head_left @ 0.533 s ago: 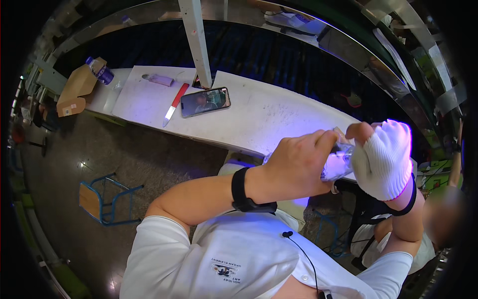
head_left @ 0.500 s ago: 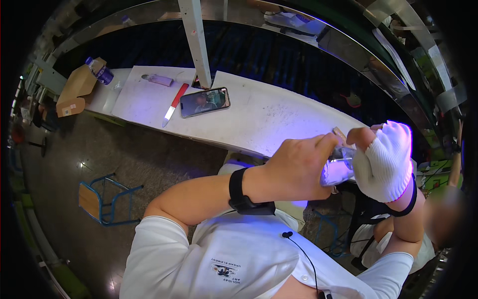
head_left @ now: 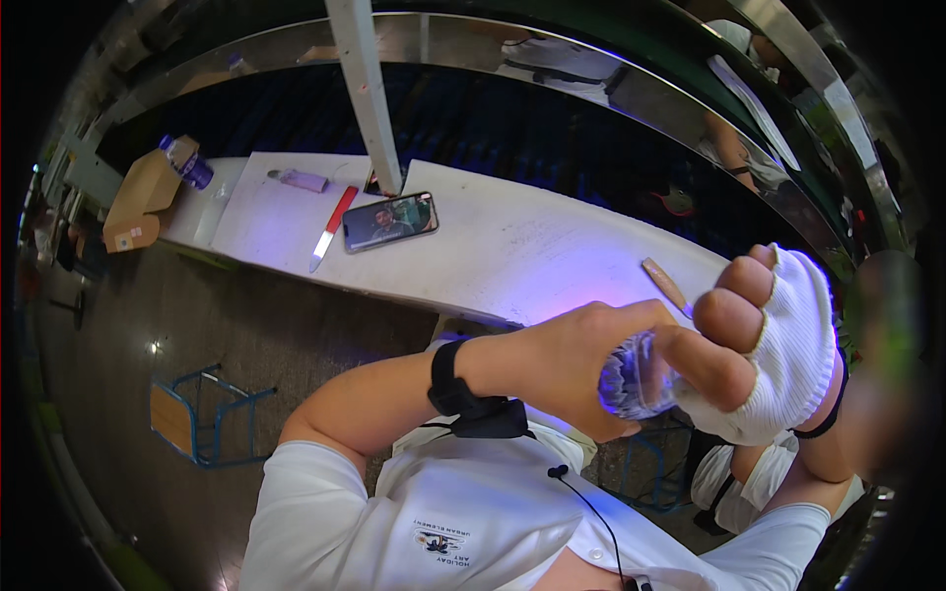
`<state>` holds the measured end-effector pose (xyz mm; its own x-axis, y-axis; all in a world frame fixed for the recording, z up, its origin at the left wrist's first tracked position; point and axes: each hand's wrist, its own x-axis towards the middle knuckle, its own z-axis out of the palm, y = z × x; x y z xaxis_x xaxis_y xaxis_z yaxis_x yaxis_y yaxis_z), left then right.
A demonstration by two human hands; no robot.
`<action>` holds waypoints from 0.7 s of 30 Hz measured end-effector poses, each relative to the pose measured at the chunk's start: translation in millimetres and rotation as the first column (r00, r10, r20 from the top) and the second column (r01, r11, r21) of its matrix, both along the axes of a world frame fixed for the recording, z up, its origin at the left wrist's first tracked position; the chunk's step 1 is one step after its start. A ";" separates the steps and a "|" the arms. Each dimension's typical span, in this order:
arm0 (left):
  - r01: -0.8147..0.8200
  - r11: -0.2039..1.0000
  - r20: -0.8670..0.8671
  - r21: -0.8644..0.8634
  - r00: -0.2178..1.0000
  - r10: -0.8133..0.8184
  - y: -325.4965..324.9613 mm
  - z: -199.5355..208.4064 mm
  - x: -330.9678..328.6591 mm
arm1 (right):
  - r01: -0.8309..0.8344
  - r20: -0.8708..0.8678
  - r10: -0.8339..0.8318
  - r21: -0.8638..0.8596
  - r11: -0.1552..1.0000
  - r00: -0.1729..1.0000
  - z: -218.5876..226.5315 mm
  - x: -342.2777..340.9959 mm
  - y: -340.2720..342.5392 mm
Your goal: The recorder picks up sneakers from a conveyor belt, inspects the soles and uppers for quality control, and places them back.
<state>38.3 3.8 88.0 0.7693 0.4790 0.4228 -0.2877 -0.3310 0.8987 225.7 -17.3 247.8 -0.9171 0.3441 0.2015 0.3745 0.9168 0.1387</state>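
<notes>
My bare left hand (head_left: 567,360), with a black band on its wrist, is closed around a clear, glass-like piece (head_left: 636,376). Its rounded, patterned end catches violet light; the rest is hidden between my hands, so I cannot tell its exact kind. My right hand (head_left: 774,345), in a white glove with bare fingertips, grips the same piece from the other side with its fingers curled. Both hands are raised over the front edge of the white bench (head_left: 473,251). Just beyond them lies a tan wooden handle (head_left: 666,284), its lower end covered by my hand.
On the bench lie a phone (head_left: 390,222) with a lit screen, a red-handled knife (head_left: 333,229) and a small clear piece (head_left: 299,180). A purple bottle (head_left: 187,163) and an open cardboard box (head_left: 143,202) are at the far left. A white post (head_left: 365,94) rises behind the phone. A blue-framed stool (head_left: 207,414) stands below.
The clear piece has turned, so its patterned end now faces me more. My right hand's fingers show more from the front. More of the wooden handle is uncovered, and the view has shifted slightly.
</notes>
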 end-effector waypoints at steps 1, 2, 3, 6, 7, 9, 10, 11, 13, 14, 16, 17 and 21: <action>-0.127 0.990 0.025 0.067 0.992 0.125 -1.2 -2.2 -1.3 | 0.062 -0.010 -0.062 -0.033 0.998 0.998 -2.3 3.7 -1.6; -0.152 0.981 0.023 0.119 0.988 0.151 1.1 -4.6 -0.1 | 0.085 -0.035 -0.087 -0.058 0.995 0.996 -5.4 6.5 -2.1; -0.240 0.954 0.030 0.181 0.971 0.239 -0.7 -7.3 -2.1 | 0.092 -0.052 -0.097 -0.099 0.991 0.994 -8.3 8.8 -3.9; -0.189 0.976 0.027 0.106 0.982 0.187 -1.0 -14.4 -1.3 | 0.070 -0.095 -0.093 -0.218 0.973 0.991 -14.7 12.3 -10.3; -0.203 0.974 0.002 0.103 0.979 0.204 -1.6 -16.6 -1.9 | 0.117 -0.082 -0.139 -0.235 0.965 0.987 -15.9 13.1 -13.1; -0.209 0.973 -0.034 0.093 0.976 0.213 -2.6 -20.4 -3.6 | 0.112 -0.109 -0.157 -0.339 0.934 0.982 -18.1 16.4 -16.5; -0.233 0.965 -0.012 0.124 0.972 0.236 -3.1 -22.1 -5.9 | 0.108 -0.186 -0.182 -0.352 0.930 0.965 -18.1 20.5 -17.3; -0.258 0.954 0.024 0.151 0.966 0.257 -2.6 -23.2 -8.1 | 0.154 -0.229 -0.230 -0.306 0.939 0.946 -16.8 25.4 -18.7; -0.235 0.959 0.025 0.160 0.972 0.234 -0.9 -23.5 -16.0 | 0.268 -0.296 -0.346 -0.274 0.924 0.890 -13.2 38.1 -21.2; -0.219 0.960 0.043 0.175 0.976 0.215 0.7 -22.4 -20.7 | 0.306 -0.354 -0.380 -0.248 0.919 0.855 -11.6 44.7 -22.6; -0.264 0.942 0.077 0.207 0.964 0.254 4.3 -16.4 -33.0 | 0.359 -0.505 -0.480 -0.322 0.876 0.717 -9.6 56.3 -24.7; -0.312 0.921 0.116 0.233 0.949 0.292 6.4 -12.3 -39.4 | 0.379 -0.573 -0.526 -0.366 0.850 0.629 -9.3 61.2 -25.9; -0.404 0.832 0.159 0.380 0.915 0.372 16.8 11.9 -64.8 | 0.450 -0.653 -0.583 -0.385 0.806 0.484 -9.0 78.8 -24.2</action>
<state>-26.5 20.6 99.9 0.5139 0.5106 0.6894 -0.1216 -0.7521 0.6477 304.5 -41.5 238.8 -0.1373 0.7897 0.5979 0.6980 0.5054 -0.5073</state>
